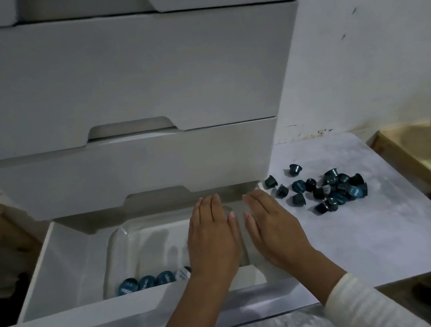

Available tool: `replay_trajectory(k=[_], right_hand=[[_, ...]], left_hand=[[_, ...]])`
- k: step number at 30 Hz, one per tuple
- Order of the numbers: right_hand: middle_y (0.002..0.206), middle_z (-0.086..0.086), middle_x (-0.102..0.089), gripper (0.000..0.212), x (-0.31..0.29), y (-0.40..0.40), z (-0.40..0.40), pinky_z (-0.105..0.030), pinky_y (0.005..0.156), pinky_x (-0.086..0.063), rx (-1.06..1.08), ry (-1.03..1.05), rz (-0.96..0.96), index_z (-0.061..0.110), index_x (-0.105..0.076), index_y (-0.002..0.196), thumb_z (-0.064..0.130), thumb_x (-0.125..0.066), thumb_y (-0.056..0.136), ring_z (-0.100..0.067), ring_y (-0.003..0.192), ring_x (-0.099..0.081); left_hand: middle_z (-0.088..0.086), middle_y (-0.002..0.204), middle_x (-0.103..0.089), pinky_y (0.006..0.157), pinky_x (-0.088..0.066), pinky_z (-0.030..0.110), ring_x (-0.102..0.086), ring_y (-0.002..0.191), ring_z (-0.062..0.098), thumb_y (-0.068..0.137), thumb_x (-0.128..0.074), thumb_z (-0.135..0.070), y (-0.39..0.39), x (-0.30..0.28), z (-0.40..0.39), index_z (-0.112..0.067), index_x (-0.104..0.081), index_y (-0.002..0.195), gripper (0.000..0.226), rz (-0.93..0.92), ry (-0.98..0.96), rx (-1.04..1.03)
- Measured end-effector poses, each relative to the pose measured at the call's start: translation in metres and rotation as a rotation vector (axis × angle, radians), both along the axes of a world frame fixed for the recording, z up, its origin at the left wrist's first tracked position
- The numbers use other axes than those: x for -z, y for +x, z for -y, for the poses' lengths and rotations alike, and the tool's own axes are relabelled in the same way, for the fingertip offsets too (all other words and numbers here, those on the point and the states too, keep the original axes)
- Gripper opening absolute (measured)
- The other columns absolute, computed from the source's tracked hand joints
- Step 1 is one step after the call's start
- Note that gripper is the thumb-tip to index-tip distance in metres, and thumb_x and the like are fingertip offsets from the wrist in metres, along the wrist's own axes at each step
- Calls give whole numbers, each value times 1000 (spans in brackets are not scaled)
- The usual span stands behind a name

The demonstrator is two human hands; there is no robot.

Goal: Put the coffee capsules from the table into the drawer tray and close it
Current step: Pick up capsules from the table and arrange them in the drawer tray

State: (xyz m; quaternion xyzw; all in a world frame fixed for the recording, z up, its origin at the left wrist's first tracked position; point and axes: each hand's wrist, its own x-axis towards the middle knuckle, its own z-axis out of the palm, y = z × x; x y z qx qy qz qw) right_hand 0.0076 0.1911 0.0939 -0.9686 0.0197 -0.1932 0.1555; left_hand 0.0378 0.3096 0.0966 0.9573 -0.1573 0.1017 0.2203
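Both hands, the left hand (212, 237) and the right hand (270, 225), were flat, open and empty over the tray (123, 237) in the drawer (72, 322), so I judged the right should reach toward two o'clock for the loose capsules (328, 189) on the table (379, 235), taking few at once.

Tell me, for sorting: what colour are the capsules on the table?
Dark teal-blue capsules, seen in the head view.

Drawer (54, 266) open above; tray (147, 241) mostly unfilled.
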Motion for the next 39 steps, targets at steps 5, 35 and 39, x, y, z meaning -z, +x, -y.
replay_trajectory(k=[5, 35, 39], right_hand=[[118, -12, -63, 43, -1, -14, 50, -29, 86, -52, 23, 10, 13, 4, -57, 116, 28, -32, 91, -25, 114, -59], [111, -19, -58, 30, 109, 7, 325, -38, 68, -52, -72, 203, -301, 6, -61, 117, 8, -55, 87, -37, 91, -61], [109, -18, -61, 23, 111, 13, 325, -38, 74, -53, -63, 266, -275, 2, -66, 107, 5, -58, 85, -35, 91, -62]], left_hand=[[14, 123, -63, 99, -46, 37, -58, 117, 27, 94, -36, -30, -15, -5, 55, -3, -55, 124, 45, 4, -40, 73], [14, 105, -68, 81, -44, 28, -60, 99, 26, 98, -41, -27, 3, 99, 304, -14, -63, 117, 32, -517, -217, -122], [16, 81, -70, 66, -45, 26, -58, 68, 18, 96, -47, -29, 5, 98, 306, -6, -69, 92, 32, -528, -284, -203]])
